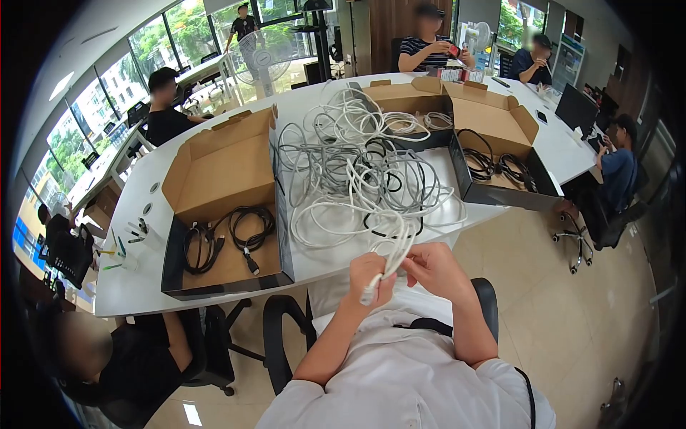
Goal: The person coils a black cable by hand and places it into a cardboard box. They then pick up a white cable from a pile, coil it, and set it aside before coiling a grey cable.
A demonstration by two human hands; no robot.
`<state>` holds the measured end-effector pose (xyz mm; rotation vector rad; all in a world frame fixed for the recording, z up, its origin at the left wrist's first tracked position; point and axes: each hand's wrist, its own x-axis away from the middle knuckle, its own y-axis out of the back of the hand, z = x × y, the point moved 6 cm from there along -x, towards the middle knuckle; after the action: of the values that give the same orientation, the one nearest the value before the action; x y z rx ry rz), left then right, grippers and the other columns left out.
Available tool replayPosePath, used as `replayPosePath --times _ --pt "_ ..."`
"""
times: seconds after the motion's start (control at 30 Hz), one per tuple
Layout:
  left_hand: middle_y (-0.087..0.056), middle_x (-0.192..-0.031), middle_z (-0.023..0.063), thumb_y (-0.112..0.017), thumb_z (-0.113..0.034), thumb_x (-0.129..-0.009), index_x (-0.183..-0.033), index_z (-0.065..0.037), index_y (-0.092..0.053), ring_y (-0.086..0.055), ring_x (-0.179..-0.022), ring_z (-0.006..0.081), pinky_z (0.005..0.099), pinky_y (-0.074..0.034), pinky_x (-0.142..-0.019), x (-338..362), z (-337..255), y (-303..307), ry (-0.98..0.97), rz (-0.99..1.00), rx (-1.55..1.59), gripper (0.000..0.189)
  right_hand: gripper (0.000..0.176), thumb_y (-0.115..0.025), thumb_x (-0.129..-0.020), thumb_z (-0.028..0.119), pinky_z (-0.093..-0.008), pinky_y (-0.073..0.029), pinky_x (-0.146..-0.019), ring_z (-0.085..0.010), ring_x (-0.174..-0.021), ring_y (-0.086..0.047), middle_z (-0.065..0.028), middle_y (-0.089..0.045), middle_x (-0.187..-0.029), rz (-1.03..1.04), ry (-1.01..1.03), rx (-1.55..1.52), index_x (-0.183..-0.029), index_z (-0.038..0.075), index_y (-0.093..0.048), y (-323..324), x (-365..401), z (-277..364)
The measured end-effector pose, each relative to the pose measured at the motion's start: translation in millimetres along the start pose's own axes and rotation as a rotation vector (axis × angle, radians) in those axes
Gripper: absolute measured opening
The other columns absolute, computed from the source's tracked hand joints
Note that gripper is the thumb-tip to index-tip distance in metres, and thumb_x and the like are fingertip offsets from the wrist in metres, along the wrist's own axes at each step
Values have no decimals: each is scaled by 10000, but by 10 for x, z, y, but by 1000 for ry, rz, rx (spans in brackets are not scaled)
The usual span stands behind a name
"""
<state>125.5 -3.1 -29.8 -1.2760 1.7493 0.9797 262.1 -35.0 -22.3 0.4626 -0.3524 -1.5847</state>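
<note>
My left hand (369, 277) is closed around several strands of white cable (401, 247) just past the table edge, and a pale end sticks out below its fingers. Close beside it, my right hand (433, 273) pinches at the same white cable, its fingertips partly hidden. From my hands the strands run up into a large tangle of white, grey and black cables (357, 161) spread over the white table. An open cardboard box (227, 286) stands left of the tangle, with coiled black cables (250, 232) inside.
Another open box (507, 193) with black cables (493, 164) stands to the right, and a box (400, 101) with white coils is behind. Pens in holders (132, 250) stand at the left table edge. Several people sit around. Chair armrests (275, 343) flank me.
</note>
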Motion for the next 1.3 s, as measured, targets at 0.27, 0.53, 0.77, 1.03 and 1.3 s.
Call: replayPosePath --times 0.27,0.53,0.77,1.03,1.3 --pt "-196 -457 -50 -283 -430 -1017 -663 -150 -283 -143 -412 104 299 -166 -444 -10 171 215 645 -446 1188 451 101 -662 -821 91 -303 -438 -479 -167 -483 -589 -102 -600 -571 -87 183 264 -881 10 -671 105 71 107" --pt "-153 -442 -78 -226 -416 -1031 -687 -179 -295 -98 -379 82 258 -160 -417 -43 119 95 732 -335 1495 423 263 -622 -786 41 -406 -464 -638 -367 -743 -591 -198 -620 -824 -257 337 247 -1048 46 -640 -68 -72 58" --pt "-153 -439 -78 -230 -418 -1030 -679 -179 -295 -93 -381 80 256 -157 -414 2 142 -10 709 -220 1437 430 342 -473 -841 -45 -307 -476 -712 -184 -826 -620 -101 -641 -907 30 33 -360 -1170 -12 -560 -132 -32 -87" --pt "-184 -458 -53 -268 -454 -1006 -664 -156 -277 -142 -423 105 282 -183 -477 25 -16 -152 662 -86 1294 454 534 -481 -824 -38 -330 -440 -943 -201 -1095 -590 -122 -569 -1217 188 5 -823 -1350 27 -416 -26 62 12" --pt "-174 -493 -58 -256 -532 -966 -635 -152 -268 -165 -466 103 281 -198 -516 190 80 -243 748 -84 955 504 398 -554 -881 127 -309 -472 -817 -164 -922 -615 -48 -583 -1006 8 -109 -1139 -1257 43 -454 -150 1 -91"
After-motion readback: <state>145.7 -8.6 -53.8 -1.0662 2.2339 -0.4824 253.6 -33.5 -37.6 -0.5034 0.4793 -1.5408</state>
